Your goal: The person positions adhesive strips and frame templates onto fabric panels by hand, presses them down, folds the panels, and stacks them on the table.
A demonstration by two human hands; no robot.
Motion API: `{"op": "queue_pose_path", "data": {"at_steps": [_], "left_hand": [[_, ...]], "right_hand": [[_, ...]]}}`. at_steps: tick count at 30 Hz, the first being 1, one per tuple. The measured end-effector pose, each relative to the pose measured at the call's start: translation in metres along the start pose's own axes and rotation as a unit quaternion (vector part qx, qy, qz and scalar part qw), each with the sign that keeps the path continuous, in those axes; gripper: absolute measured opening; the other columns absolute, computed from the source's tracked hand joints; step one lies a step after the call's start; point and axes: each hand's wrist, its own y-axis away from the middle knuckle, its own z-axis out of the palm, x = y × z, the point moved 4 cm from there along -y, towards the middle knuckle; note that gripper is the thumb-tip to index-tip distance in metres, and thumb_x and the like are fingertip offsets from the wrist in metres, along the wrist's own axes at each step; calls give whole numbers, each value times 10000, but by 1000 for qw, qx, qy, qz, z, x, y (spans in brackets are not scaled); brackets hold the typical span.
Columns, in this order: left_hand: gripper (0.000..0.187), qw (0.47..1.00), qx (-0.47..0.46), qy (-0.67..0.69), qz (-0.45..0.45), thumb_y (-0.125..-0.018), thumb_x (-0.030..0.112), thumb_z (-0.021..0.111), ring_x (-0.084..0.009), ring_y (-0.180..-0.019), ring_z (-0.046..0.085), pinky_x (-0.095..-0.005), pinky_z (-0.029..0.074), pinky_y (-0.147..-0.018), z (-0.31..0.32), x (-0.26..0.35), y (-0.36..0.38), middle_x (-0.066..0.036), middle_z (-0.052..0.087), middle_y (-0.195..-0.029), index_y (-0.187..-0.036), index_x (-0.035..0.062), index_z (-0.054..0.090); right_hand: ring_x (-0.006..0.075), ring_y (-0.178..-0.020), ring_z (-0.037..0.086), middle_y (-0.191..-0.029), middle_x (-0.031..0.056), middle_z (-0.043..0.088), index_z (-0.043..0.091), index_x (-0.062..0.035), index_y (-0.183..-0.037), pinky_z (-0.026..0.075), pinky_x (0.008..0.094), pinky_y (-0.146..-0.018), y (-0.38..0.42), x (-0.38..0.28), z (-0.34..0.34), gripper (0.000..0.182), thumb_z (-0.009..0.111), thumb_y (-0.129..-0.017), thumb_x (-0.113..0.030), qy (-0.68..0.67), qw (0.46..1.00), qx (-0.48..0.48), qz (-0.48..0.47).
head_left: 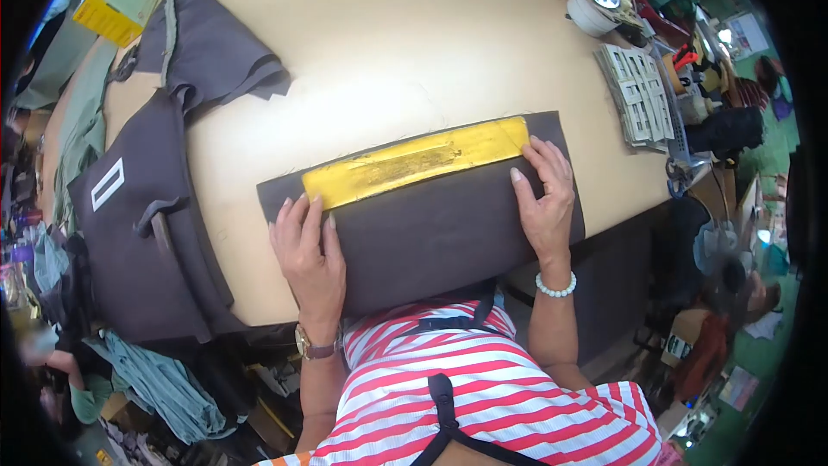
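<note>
A long yellow strip, flat and worn with dark smudges (414, 158), lies along the far edge of a dark fabric piece (431, 237) on the table in front of me. My left hand (309, 246) rests at the strip's left end, its fingers stretched out and the fingertips touching the strip's near corner and the fabric. At the other end, my right hand (548, 194) has its fingers spread, with the fingertips at the strip's right edge and the thumb on the fabric just below it. Neither hand is wrapped around anything.
On the left, a hammer (161, 226) and a white rectangular frame (109, 184) lie on dark fabric (142, 267). A yellow-green box (117, 2) stands behind. At right are a tape roll (592, 14) and stacked white cards (636, 95). Another person's arm (67, 368) shows lower left.
</note>
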Motion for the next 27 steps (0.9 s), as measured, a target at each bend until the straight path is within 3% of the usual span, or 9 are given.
{"op": "queue_pose_path", "data": {"at_steps": [11, 27], "left_hand": [[316, 1000, 6, -22, 6, -851, 44, 607, -372, -1182, 483, -467, 356, -1013, 3, -3, 1, -161, 571, -1201, -1166, 18, 618], [315, 999, -23, -31, -2, -889, 54, 557, -357, -1234, 454, -459, 325, -1052, 3, 0, 0, -159, 559, -1265, -1199, 21, 605]], "right_hand": [[334, -1208, 483, -1232, 144, 586, 624, -6, -1133, 335, 418, -1057, 0, 0, 2, 320, 651, -828, -98, 3, 1000, -12, -8], [355, -1188, 490, -1205, 151, 592, 632, -2, -1087, 344, 436, -1039, 1, 1, 2, 313, 669, -807, -136, 13, 1000, 14, -9]]}}
